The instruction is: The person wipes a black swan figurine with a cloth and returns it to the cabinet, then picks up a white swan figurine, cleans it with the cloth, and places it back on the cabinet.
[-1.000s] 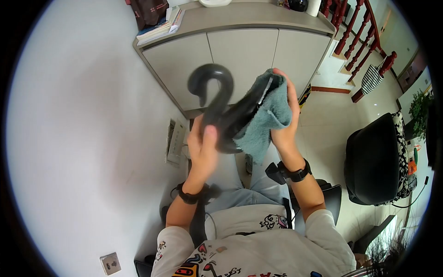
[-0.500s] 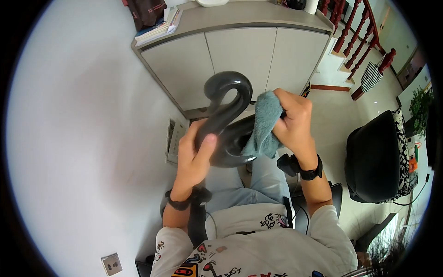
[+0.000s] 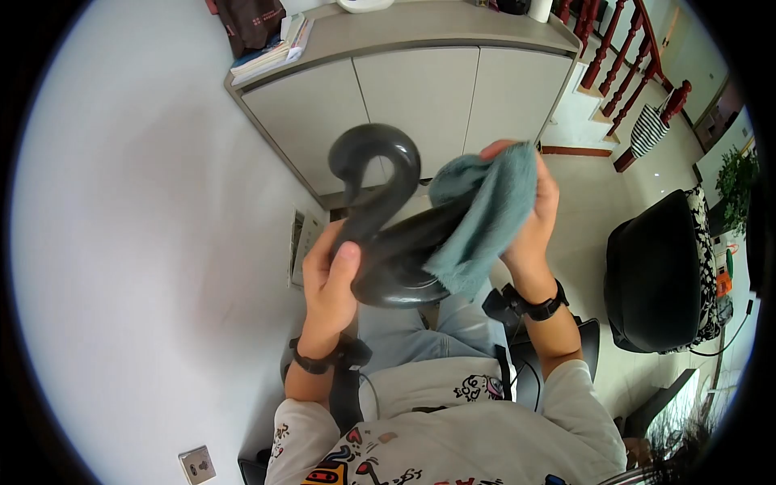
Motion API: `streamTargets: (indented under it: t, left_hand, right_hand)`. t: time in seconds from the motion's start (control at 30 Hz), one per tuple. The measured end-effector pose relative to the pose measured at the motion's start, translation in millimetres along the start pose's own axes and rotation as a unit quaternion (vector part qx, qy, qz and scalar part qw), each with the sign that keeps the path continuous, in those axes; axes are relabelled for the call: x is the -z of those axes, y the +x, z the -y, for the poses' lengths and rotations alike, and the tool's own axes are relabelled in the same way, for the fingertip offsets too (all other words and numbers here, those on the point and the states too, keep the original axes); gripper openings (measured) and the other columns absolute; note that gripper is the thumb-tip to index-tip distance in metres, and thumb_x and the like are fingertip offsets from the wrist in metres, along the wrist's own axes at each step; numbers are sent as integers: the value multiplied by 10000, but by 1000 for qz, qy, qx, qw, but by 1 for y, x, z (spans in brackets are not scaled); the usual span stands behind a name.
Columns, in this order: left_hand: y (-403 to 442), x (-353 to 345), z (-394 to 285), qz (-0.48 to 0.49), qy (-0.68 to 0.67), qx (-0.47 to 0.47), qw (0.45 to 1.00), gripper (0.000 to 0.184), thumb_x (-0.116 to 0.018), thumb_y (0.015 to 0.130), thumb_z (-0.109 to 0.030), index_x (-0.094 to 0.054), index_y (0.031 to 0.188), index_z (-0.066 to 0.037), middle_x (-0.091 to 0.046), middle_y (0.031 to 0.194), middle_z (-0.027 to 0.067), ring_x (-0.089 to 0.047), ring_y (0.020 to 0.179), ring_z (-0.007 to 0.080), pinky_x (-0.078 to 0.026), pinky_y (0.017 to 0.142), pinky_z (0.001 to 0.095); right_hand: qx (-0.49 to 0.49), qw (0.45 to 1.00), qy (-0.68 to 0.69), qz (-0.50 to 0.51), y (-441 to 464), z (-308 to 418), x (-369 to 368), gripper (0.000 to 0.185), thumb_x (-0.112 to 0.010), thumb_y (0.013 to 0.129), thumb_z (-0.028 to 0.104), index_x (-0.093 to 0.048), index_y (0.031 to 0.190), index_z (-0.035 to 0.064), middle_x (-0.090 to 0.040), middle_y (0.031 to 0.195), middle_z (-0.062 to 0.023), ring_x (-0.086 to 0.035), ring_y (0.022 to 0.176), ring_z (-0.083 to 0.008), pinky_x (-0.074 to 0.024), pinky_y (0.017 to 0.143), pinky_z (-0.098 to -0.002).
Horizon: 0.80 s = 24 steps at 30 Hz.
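Black swan figurine (image 3: 388,250) aloft over the seated person's jeans (image 3: 400,330), neck hooked, head toward the wall (image 3: 153,218). Left hand (image 3: 327,283) grasping its breast just below the neck, thumb on the near face. Right hand (image 3: 535,226) gripping a teal cloth (image 3: 493,214), which drapes over the tail end; most of its fingers hidden behind the fabric. Dark band (image 3: 546,305) on right wrist. Beyond: grey cabinet (image 3: 416,101), magazines (image 3: 275,56) stacked at one end.

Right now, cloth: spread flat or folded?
Folded, not flat: the teal cloth bends in loose folds against the dark swan figure, with the right hand holding it.
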<state>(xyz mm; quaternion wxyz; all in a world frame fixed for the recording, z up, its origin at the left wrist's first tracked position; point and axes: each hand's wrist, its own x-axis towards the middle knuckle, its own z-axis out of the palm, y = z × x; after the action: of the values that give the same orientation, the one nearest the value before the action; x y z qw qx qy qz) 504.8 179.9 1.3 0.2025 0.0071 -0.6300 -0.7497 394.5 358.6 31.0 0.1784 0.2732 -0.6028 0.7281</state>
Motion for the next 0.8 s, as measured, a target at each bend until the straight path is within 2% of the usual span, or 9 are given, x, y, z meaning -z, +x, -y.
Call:
streamTargets:
  t: [0.07, 0.17, 0.23, 0.33, 0.5, 0.6, 0.7, 0.73, 0.8]
  left_hand:
    - [2, -1, 2, -5, -64, 10, 998, 396, -491, 915, -272, -517, 1129, 60, -572, 970, 61, -509, 859, 98, -401, 759, 219]
    - [5, -1, 9, -17, -132, 16, 991, 418, -472, 928, -291, -501, 1142, 67, -570, 1026, 91, -528, 904, 123, -420, 788, 242]
    - [6, -1, 16, -35, -148, 4, 988, 429, -464, 932, -303, -495, 1143, 68, -573, 1042, 107, -544, 916, 145, -433, 803, 260]
    - [7, -6, 16, -85, -166, -11, 982, 470, -359, 958, -379, -515, 1087, 45, -611, 999, 155, -602, 905, 212, -495, 799, 311]
    - [5, -4, 8, -88, -261, -32, 961, 503, -329, 954, -433, -549, 1058, 8, -612, 1005, 108, -589, 931, 185, -468, 839, 304]
    - [7, -8, 1, -109, -265, -64, 956, 506, -327, 953, -440, -550, 1058, 2, -604, 1017, 98, -572, 960, 183, -446, 864, 306]
    - [6, -11, 3, -119, -213, -87, 966, 522, -318, 953, -450, -542, 1066, 7, -594, 1031, 100, -559, 981, 191, -428, 886, 308]
    - [6, -12, 6, -119, -191, -94, 970, 530, -313, 954, -455, -539, 1069, 10, -590, 1036, 101, -556, 987, 194, -423, 892, 308]
    - [7, -11, 13, -114, -127, -106, 980, 546, -303, 954, -463, -530, 1083, 16, -581, 1051, 108, -550, 999, 199, -417, 902, 311]
  right_hand:
    - [-61, 983, 169, -32, -5, -3, -1, 110, -466, 878, 78, -525, 954, 26, -570, 872, -25, -563, 729, -92, -489, 661, -224]
    - [-82, 943, 321, 21, -25, -27, 1, 290, -414, 927, 125, -434, 1198, 25, -537, 1088, -64, -545, 943, -100, -481, 781, -230]
    - [-115, 944, 306, 42, -35, -35, -3, 357, -416, 931, 152, -398, 1263, 21, -531, 1096, -71, -538, 970, -116, -475, 814, -249]
    - [-171, 926, 326, 87, -41, -35, 0, 420, -456, 913, 145, -348, 1302, 32, -487, 1164, -69, -496, 1029, -119, -441, 858, -252]
    - [-361, 802, 439, 184, -43, -23, 8, 556, -523, 882, 132, -265, 1367, 51, -412, 1276, -66, -427, 1126, -124, -384, 931, -258]
    - [-390, 766, 481, 174, -48, -26, -2, 649, -564, 863, 125, -215, 1406, 63, -367, 1343, -64, -385, 1185, -127, -350, 974, -261]
    - [-306, 803, 499, 114, -55, -31, -17, 624, -545, 869, 101, -228, 1406, 74, -373, 1352, -65, -392, 1197, -140, -353, 987, -279]
    - [-178, 899, 378, 130, -59, -28, -23, 556, -500, 896, 119, -258, 1395, 81, -395, 1342, -72, -414, 1194, -156, -371, 984, -295]
    - [-132, 936, 304, 118, -57, -21, -26, 519, -495, 887, 128, -300, 1365, 79, -451, 1278, -68, -477, 1122, -154, -423, 927, -297]
